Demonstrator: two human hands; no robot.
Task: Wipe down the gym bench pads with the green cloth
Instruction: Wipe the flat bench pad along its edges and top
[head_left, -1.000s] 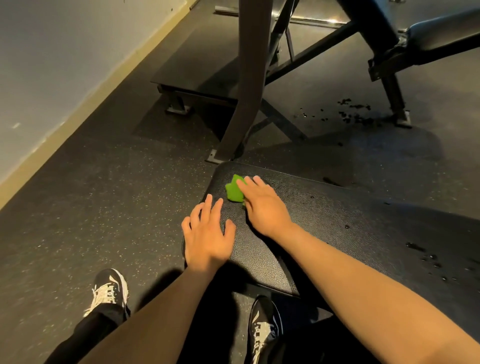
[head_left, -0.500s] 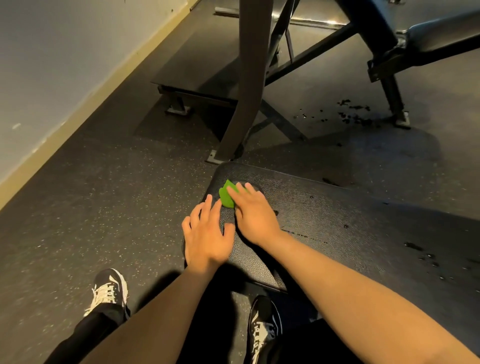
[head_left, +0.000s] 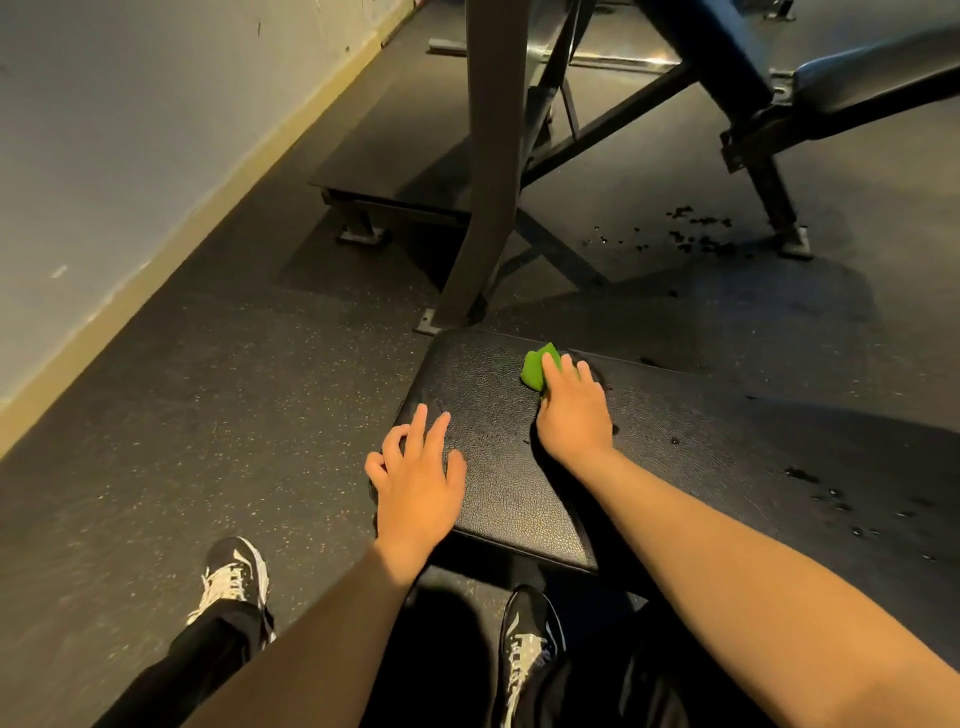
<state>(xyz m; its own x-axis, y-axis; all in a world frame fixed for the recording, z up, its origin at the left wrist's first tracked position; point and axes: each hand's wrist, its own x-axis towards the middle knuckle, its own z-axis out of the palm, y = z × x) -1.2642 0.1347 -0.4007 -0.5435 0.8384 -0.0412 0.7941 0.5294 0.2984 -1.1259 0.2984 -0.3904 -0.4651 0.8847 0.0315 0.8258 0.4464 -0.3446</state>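
A black padded gym bench (head_left: 498, 499) runs from the lower middle toward the right. A small bright green cloth (head_left: 534, 370) lies near the pad's far edge, mostly under my right hand (head_left: 571, 410), whose straight fingers press it flat onto the pad. My left hand (head_left: 415, 488) rests flat on the pad's near left corner, fingers spread, holding nothing. Dark wet drops (head_left: 831, 499) dot the pad to the right.
A steel upright post (head_left: 493, 171) stands just beyond the bench end. Another bench and its frame (head_left: 769, 130) sit at the back right, with wet spots (head_left: 691, 234) on the rubber floor. The wall (head_left: 130, 156) runs along the left. My shoes (head_left: 234, 577) stand below.
My right hand has slid the green cloth to the right along the pad's far edge, away from my left hand. The left hand stays planted on the corner.
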